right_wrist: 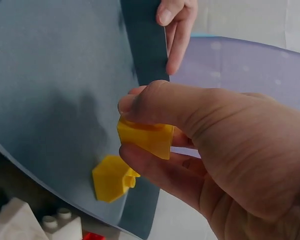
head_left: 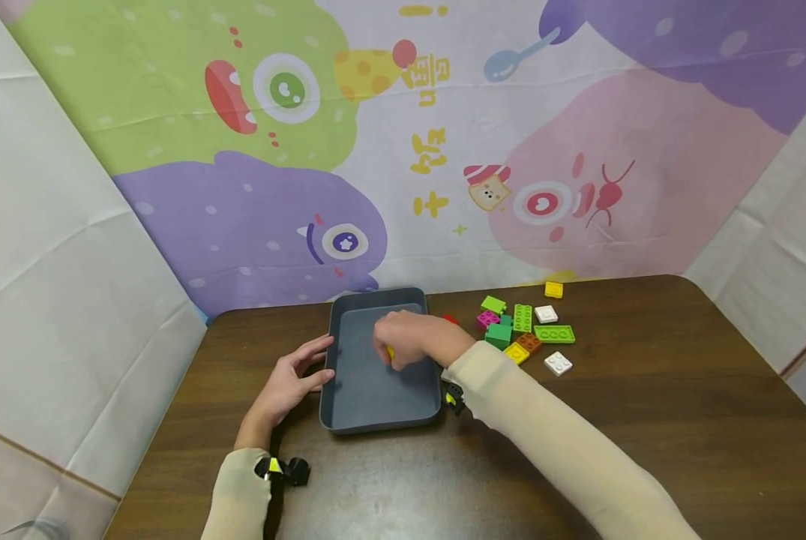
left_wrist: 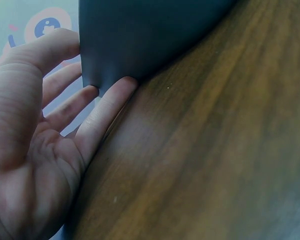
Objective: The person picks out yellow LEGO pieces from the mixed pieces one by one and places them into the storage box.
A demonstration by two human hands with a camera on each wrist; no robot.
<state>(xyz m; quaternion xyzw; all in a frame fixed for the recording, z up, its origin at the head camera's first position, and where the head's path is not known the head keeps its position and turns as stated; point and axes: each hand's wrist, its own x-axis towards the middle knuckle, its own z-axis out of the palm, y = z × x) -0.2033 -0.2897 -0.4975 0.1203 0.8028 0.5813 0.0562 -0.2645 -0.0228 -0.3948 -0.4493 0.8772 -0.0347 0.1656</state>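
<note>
A dark grey tray (head_left: 362, 409) lies on the wooden table. My right hand (head_left: 405, 339) is over its middle and pinches a yellow toy brick (right_wrist: 146, 137) between thumb and fingers, plainest in the right wrist view. Close by inside the tray, a second yellow brick (right_wrist: 110, 179) rests on its side; in the head view my right hand hides it. At the tray's left side, my left hand (head_left: 293, 381) touches the outer wall and rim with spread, fairly straight fingers. The left wrist view shows its fingertips (left_wrist: 127, 84) against the wall, low by the tabletop.
Right of the tray lie several loose toy bricks, among them a dark green brick (head_left: 498, 335), a light green brick (head_left: 554, 334) and a white brick (head_left: 558, 364). A red brick (head_left: 450, 319) is partly hidden behind my right wrist. A printed cloth (head_left: 436, 255) hangs behind the table.
</note>
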